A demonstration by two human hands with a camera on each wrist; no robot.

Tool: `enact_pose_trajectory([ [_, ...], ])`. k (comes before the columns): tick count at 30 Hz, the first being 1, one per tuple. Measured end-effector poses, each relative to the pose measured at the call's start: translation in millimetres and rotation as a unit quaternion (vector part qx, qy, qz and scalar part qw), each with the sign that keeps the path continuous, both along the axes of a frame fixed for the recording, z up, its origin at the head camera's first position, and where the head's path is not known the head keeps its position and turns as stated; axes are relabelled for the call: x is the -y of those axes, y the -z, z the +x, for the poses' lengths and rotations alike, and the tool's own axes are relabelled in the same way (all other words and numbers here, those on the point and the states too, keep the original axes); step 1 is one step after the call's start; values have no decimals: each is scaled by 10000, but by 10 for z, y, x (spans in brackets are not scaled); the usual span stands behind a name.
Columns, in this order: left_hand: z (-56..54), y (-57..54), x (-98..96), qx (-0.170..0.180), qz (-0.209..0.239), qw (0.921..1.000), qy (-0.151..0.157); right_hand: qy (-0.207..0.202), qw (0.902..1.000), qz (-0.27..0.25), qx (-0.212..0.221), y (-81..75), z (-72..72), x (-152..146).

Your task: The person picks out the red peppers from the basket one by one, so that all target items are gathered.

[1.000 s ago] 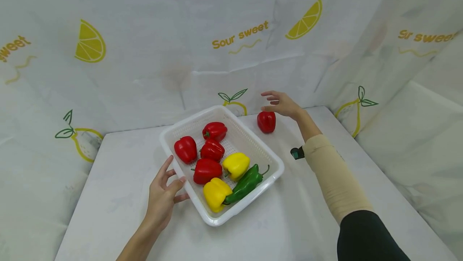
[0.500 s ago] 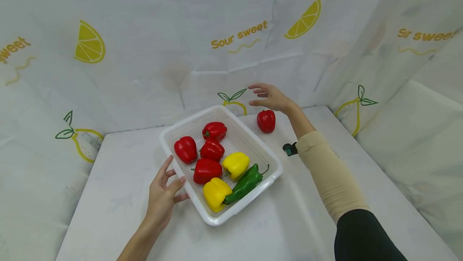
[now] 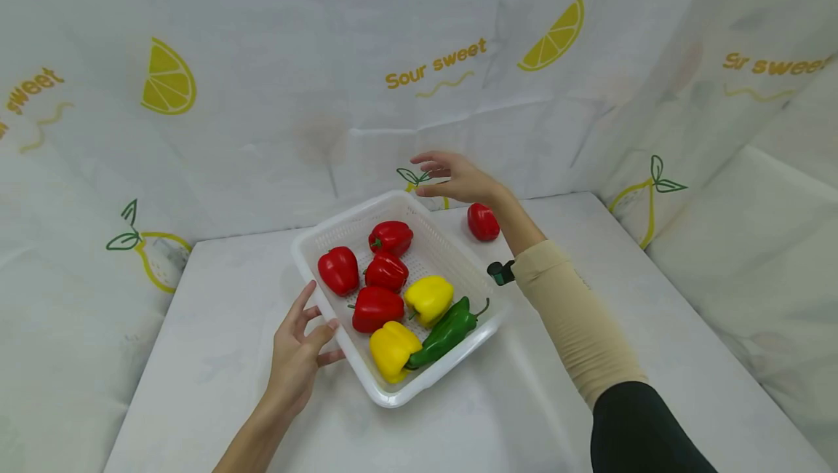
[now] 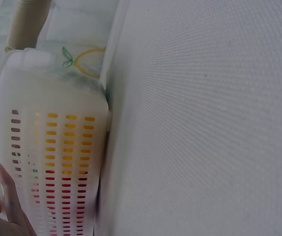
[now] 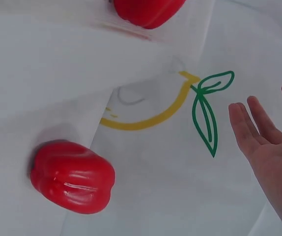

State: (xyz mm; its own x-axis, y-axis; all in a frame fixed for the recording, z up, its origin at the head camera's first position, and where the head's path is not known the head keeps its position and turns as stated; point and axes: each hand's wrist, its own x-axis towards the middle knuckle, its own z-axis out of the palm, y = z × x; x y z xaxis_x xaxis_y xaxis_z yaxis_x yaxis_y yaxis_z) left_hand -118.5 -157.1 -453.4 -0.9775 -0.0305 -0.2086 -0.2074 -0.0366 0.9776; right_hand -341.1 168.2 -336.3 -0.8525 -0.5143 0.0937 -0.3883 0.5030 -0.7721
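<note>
A white plastic basket [image 3: 314, 297] stands on the table. It holds several red bell peppers [image 3: 377, 309], two yellow bell peppers [image 3: 428, 300] and a long green pepper [image 3: 448, 332]. My left hand [image 3: 294, 358] rests against the basket's left side, thumb and fingertips at the rim, fingers spread; the left wrist view shows fingers [image 4: 12, 194] against the slotted wall. My right hand [image 3: 455, 178] hangs in the air over the basket's far corner, fingers extended, holding nothing. Behind that forearm, one red bell pepper [image 3: 482, 222] lies on the table outside the basket, also in the right wrist view [image 5: 73, 177].
A white sheet [image 3: 262, 94] printed with lemons stands as a wall behind the table [image 3: 216, 327] and along both sides. A small dark device [image 3: 500, 273] sits at the right wrist, over the basket's right rim in the head view.
My right hand has moved left, away from above the lone red bell pepper to over the basket's far corner. The left hand and the basket stay nearly as they were.
</note>
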Motion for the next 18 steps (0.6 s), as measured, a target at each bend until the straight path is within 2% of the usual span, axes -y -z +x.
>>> enact_pose_trajectory([
  [4, -1, 8, 3, -10, 6, 10000, -4, -197, 9998, -59, 51, 15, 23, 130],
  [9, 0, 18, 12, -35, 38, 10000, -14, -437, 9985, -137, 316, 80, 33, 275],
  [18, -9, 9, 10, -40, 31, 10000, 28, -555, 9963, 250, 613, 259, 39, 442],
])
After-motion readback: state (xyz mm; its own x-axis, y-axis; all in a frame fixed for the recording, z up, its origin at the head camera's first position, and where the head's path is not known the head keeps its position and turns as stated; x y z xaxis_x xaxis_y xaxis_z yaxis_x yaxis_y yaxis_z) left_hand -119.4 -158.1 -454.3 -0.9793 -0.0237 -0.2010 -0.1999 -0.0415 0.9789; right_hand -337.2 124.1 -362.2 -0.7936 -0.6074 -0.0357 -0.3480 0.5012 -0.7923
